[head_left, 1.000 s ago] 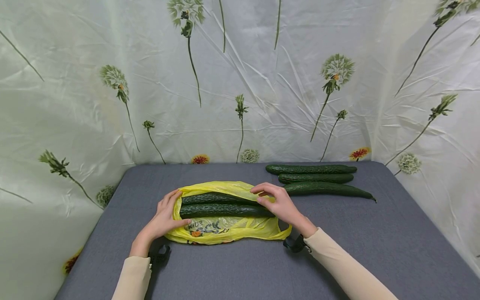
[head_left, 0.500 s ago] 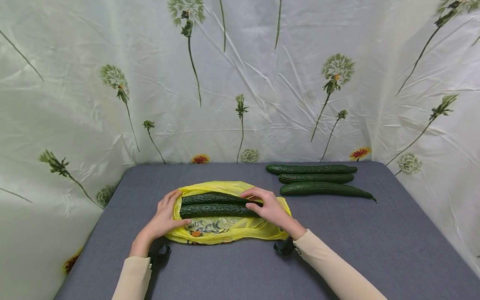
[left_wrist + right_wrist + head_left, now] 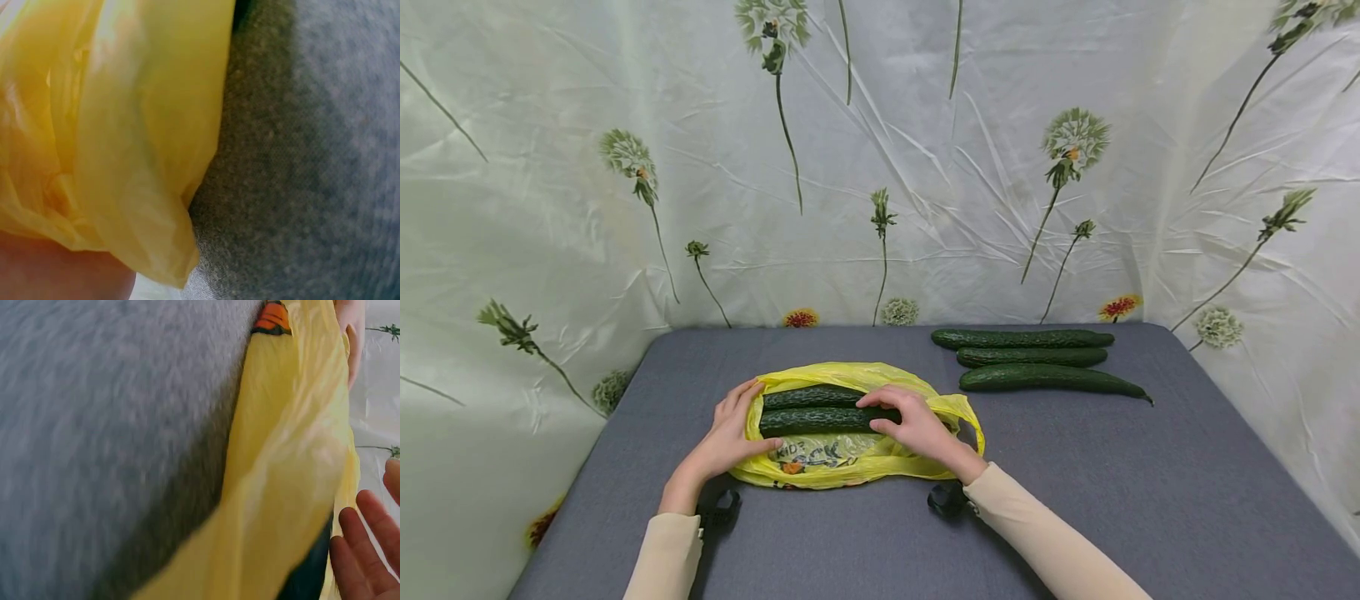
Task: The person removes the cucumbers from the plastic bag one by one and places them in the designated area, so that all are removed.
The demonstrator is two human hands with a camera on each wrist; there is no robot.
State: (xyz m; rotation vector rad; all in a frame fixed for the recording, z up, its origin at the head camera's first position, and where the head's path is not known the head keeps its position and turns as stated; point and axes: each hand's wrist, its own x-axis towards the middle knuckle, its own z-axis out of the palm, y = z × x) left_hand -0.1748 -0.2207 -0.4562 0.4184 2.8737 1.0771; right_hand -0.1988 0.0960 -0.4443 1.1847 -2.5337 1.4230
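Observation:
A yellow plastic bag (image 3: 910,467) lies on its side on the table, its opening facing up. Inside it, two long dark green cucumbers (image 3: 820,420) lie side by side. My left hand (image 3: 730,431) holds the bag's left end, thumb at the near side and fingers at the far side. Over the right part of the cucumbers is my right hand (image 3: 917,425), thumb and fingers spread apart. The right wrist view shows its fingers (image 3: 365,550) loosely extended beside the bag; contact with the cucumbers cannot be made out. In the left wrist view, yellow plastic (image 3: 150,125) hides most of the left hand.
Three more cucumbers (image 3: 1052,377) lie roughly parallel at the table's back right. The table (image 3: 1150,483) has a grey cloth top. Behind it hangs a pale curtain (image 3: 970,167) with a dandelion print.
My right hand has moved left over the cucumbers, from the bag's right end towards its middle. The bag's right handle loop shows again. My left hand stays in place.

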